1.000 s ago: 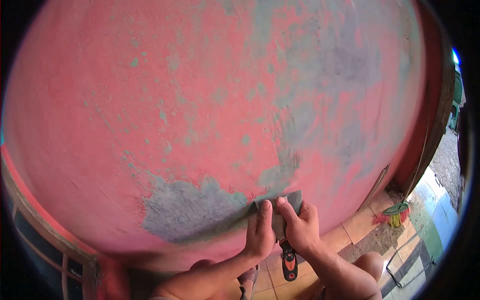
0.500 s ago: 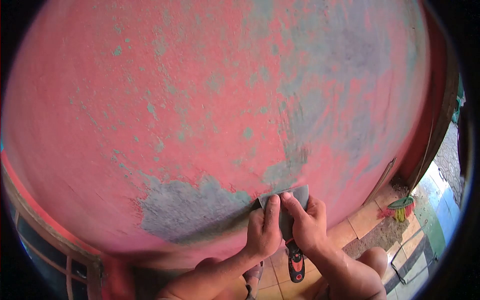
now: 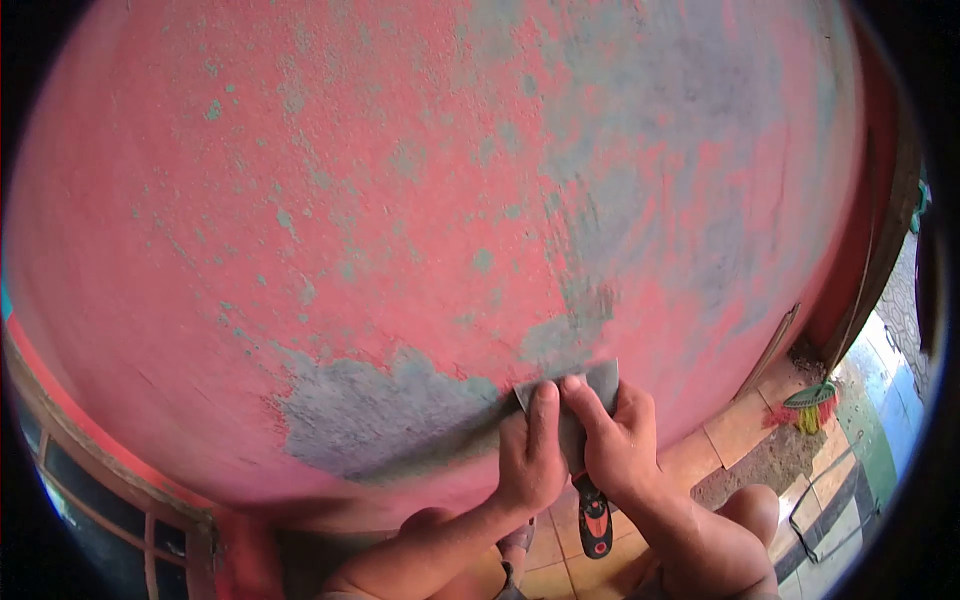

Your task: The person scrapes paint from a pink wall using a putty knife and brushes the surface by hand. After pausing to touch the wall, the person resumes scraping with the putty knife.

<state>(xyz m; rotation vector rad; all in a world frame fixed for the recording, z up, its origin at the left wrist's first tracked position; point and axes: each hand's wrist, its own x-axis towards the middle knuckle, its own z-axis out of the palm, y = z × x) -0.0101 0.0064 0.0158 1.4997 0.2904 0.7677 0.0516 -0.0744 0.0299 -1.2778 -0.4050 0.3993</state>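
Note:
A wide metal putty knife (image 3: 603, 384) with a black and red handle lies against the lower part of a red wall (image 3: 400, 230). My left hand (image 3: 531, 450) grips the blade from the left, its thumb pressed on the metal. From the other side my right hand (image 3: 620, 445) holds the blade, thumb also flat on it and fingers behind. The handle hangs down between my wrists. The blade's upper edge meets the wall just right of a large bare grey patch (image 3: 380, 410). Fingers behind the blade are partly hidden.
A broom (image 3: 808, 402) with red, yellow and green bristles stands at the right, near debris (image 3: 775, 468) on the tiled floor (image 3: 705, 460). A dark cable (image 3: 797, 530) lies there. A framed window (image 3: 110, 500) is at lower left. My knees are below my arms.
The view has shifted slightly, so the wall marks sit a little further left. Both hands and the putty knife stay nearly in place, the blade's upper edge slightly higher in view.

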